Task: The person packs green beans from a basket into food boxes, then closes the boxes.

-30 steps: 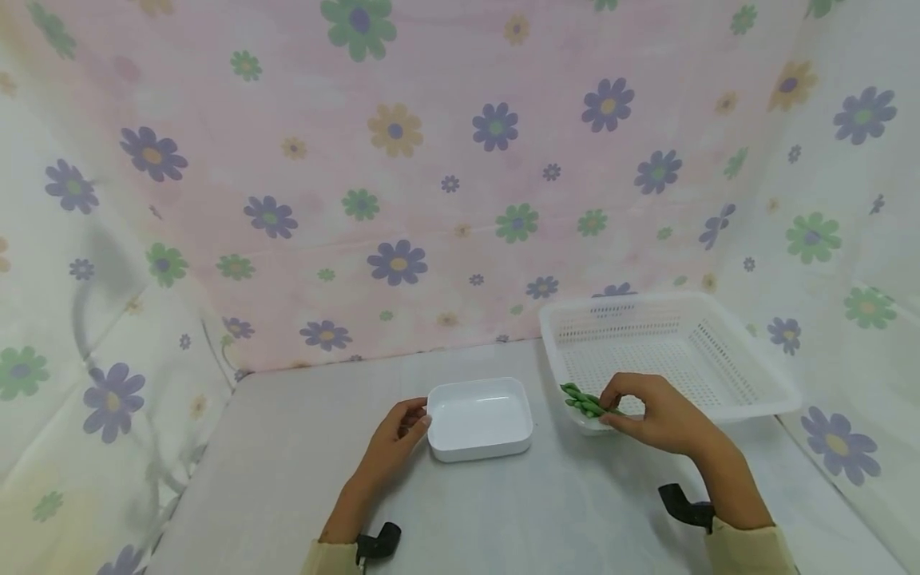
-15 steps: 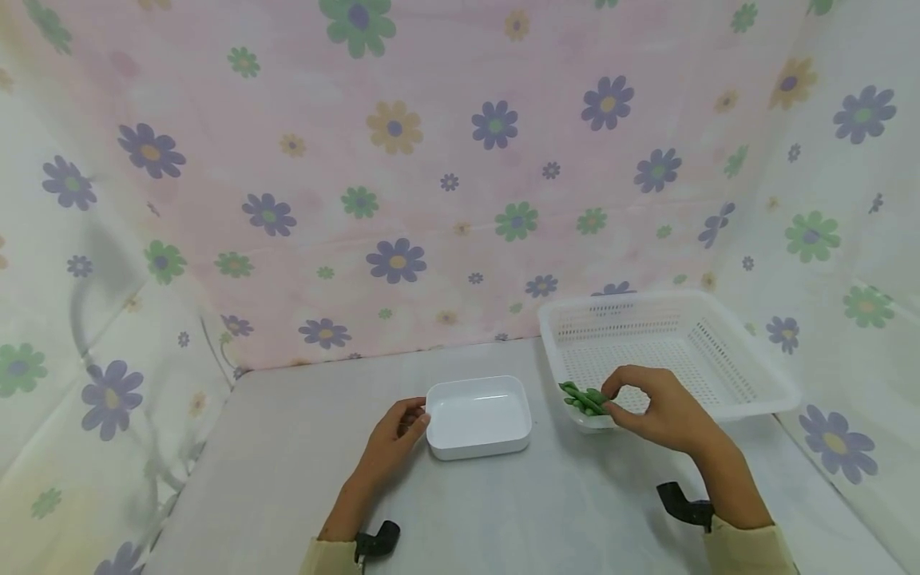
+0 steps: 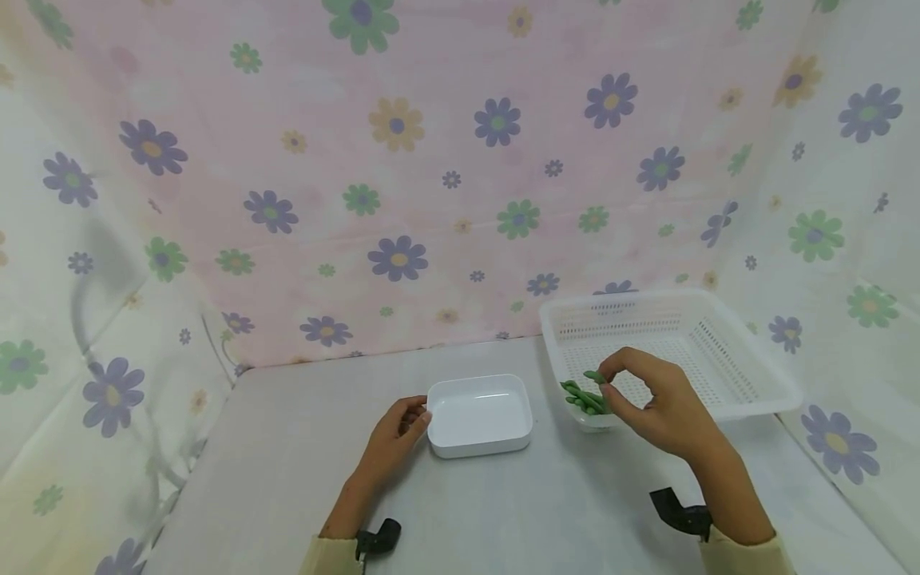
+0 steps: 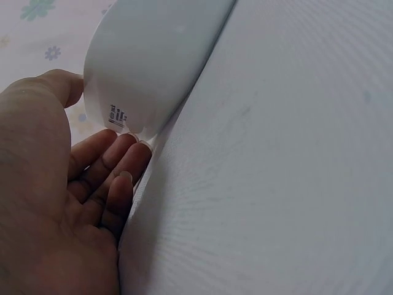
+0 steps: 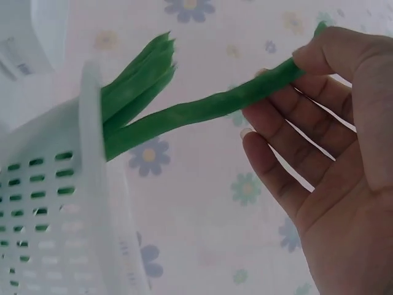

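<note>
Left hand (image 3: 395,431): was left of the lower middle of the head view, thumb and lightly curled fingers holding the left end of a shallow white rectangular dish (image 3: 480,419).
Shallow white rectangular dish: stood upright on the white cloth-covered table (image 3: 474,511), just below the frame's centre; the left wrist view showed dark print on its outer wall.
Right hand (image 3: 650,399): was right of centre, thumb and index finger pinching a slim green bean pod (image 3: 594,376); its other fingers were apart and slightly bent in the right wrist view.
Slim green bean pod: was held up at the near left corner of the white perforated plastic basket (image 3: 762,367); whether its lower end touched the rim could not be told.
Green pod bunch (image 3: 584,399): lay at that same corner, tips over the rim.
Basket: stood on the table at centre right.
Flowered pink-and-white curtain (image 3: 431,216): filled the upper frame.
Beige sleeves (image 3: 743,555): showed along the bottom edge.
</note>
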Demonstrator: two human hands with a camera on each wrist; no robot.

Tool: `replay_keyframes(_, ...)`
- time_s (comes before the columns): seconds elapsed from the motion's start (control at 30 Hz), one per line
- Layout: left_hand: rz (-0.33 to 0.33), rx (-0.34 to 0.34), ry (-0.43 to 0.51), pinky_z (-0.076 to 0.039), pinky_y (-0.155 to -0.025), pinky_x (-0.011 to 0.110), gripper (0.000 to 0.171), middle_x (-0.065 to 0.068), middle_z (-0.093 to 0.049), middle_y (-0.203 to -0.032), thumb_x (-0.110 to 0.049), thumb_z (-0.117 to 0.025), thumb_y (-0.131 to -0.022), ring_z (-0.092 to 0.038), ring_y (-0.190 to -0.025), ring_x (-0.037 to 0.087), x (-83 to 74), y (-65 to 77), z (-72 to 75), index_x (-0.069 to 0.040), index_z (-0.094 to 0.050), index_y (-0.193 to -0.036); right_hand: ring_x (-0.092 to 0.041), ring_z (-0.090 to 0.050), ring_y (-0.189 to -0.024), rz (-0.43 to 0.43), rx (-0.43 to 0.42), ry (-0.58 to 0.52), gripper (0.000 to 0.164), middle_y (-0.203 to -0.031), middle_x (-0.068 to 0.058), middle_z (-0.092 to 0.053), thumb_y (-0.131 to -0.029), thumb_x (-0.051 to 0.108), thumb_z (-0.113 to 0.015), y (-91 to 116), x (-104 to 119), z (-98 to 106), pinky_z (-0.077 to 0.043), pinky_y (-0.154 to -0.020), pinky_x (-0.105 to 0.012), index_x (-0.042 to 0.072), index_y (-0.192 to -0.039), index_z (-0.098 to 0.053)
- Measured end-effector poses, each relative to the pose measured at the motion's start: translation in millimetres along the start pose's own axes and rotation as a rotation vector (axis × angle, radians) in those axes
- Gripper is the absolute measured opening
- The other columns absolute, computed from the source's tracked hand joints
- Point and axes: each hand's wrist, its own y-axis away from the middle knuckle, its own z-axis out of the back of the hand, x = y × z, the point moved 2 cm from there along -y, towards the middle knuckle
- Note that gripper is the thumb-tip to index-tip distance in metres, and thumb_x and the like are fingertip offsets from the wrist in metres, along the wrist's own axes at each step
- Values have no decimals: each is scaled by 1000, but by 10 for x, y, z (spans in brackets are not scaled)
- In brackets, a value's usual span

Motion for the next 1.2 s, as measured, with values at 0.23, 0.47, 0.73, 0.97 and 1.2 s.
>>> replay_keyframes(0.23,18,0,1,-52,-96,30,44,-1,-65,-123,-37,-65,-107,-60,-109,13,-32,4,4,-16,-60,-146,-9,-67,-96,51,-71,-53,35,-103,6,-71,-86,-12,-77,-131,142,-53,-49,-92,-16,13,-109,-70)
replay_keyframes(0.47,23,-12,-4,-52,-95,30,43,-2,-66,-123,-34,-66,-107,-61,-109,13,-43,3,13,-17,-60,-146,-9,-68,-94,31,-62,-115,29,-100,8,-71,-89,-4,-80,-334,294,-225,-52,-89,-19,15,-109,-69)
replay_keyframes(0.73,13,-2,-2,-52,-95,30,44,-2,-66,-122,-37,-66,-107,-60,-108,13,-43,14,7,-17,-60,-146,-8,-68,-91,48,-54,-195,26,-99,8,-72,-92,-3,-76,-533,473,-472,-54,-86,-25,17,-109,-70)
replay_keyframes(0.97,-4,-11,-8,-52,-94,30,44,-3,-66,-121,-37,-66,-107,-60,-107,12,-42,1,-5,-17,-61,-145,-12,-71,-92,36,-48,-298,20,-96,3,-76,-95,0,-77,-678,518,-715,-58,-87,-36,14,-109,-72)
replay_keyframes(1.2,8,-15,-17,-52,-95,31,43,-3,-66,-121,-37,-66,-107,-60,-107,12,-34,6,-4,-17,-61,-145,-14,-73,-95,-102,6,-429,14,-100,0,-76,-100,7,-74,-698,436,-1049,-59,-95,-39,13,-113,-70)
